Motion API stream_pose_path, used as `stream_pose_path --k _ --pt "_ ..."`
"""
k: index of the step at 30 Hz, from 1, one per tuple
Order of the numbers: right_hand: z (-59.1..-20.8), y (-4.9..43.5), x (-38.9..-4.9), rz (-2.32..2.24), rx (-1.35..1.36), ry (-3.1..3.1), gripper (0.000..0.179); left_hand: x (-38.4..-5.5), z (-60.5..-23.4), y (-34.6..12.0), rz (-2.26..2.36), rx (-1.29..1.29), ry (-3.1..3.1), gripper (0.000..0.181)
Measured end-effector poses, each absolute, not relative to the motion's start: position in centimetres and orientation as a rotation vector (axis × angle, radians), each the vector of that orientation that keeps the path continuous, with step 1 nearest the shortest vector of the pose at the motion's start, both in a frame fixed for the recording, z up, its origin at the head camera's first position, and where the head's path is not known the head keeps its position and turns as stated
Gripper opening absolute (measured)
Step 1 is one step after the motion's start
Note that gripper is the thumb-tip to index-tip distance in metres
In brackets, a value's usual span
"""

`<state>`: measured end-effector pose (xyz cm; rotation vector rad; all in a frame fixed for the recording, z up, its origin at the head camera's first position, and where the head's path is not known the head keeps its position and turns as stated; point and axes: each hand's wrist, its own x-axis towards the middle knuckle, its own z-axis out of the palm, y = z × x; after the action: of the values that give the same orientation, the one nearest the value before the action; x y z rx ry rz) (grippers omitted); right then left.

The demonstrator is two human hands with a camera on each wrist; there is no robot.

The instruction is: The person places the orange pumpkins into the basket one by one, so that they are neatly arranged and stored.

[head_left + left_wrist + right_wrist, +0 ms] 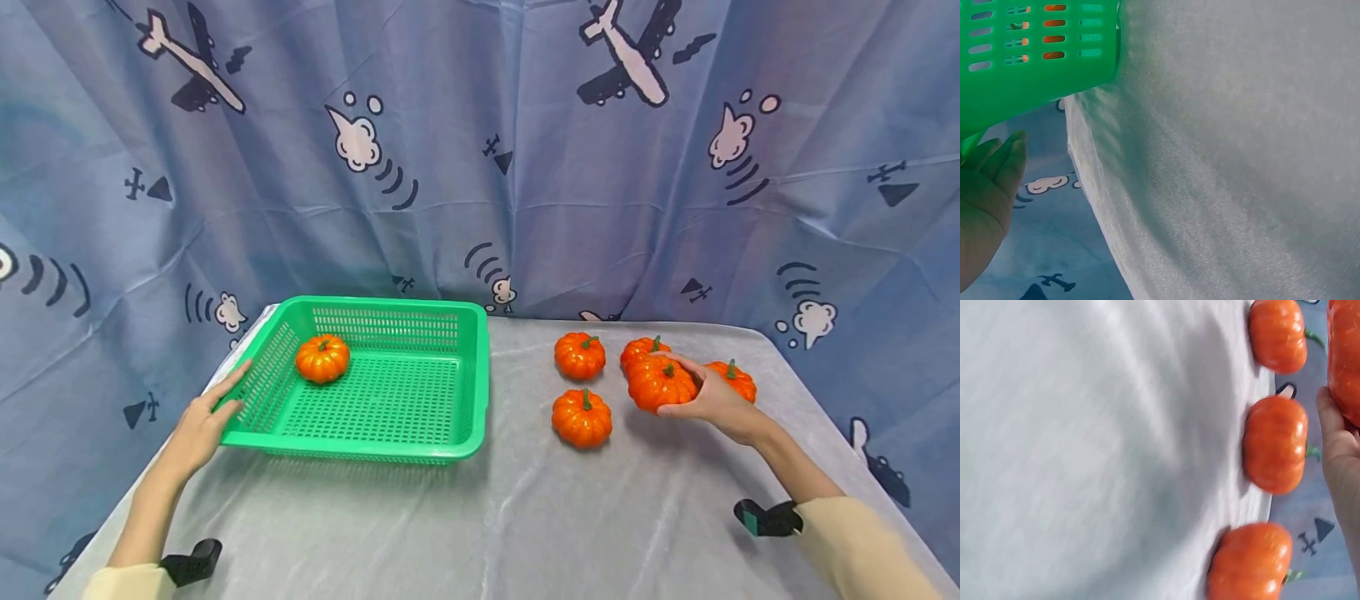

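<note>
On the left stands a green plastic basket [472,446] with slotted walls, holding one small orange pumpkin [322,360]. My left hand [201,427] holds its left rim, thumb over the rim and fingers along the outside; the left wrist view shows fingertips [1017,139] by the rim's lower edge. My right hand [708,398] grips another pumpkin [660,383] from its right side, held above the table. That pumpkin is partly cut off in the right wrist view. Behind it, one pumpkin [641,348] is partly hidden, and another [735,382] lies beyond my wrist.
Two more pumpkins [580,356] [582,418] sit between the basket and my right hand. A pale cloth [420,533] covers the table. Behind hangs a blue curtain [450,167] printed with planes. The basket's left side reaches the table's left edge.
</note>
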<state>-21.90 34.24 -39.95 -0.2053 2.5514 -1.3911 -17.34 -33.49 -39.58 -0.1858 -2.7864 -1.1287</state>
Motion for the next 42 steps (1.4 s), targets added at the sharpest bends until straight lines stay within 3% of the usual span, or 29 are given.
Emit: stream_pose_path --k 16,42 --pt "-36.7 26.7 -26.2 -1.596 -0.502 2.469 0.073 -17.7 -39.4 -33.6 -1.139 -0.212 -2.766 0.055" --pt "-32.1 12.0 -31.8 -1.548 -0.827 2.282 0.073 -17.4 -39.3 -33.4 -1.145 -0.203 -2.767 0.056"
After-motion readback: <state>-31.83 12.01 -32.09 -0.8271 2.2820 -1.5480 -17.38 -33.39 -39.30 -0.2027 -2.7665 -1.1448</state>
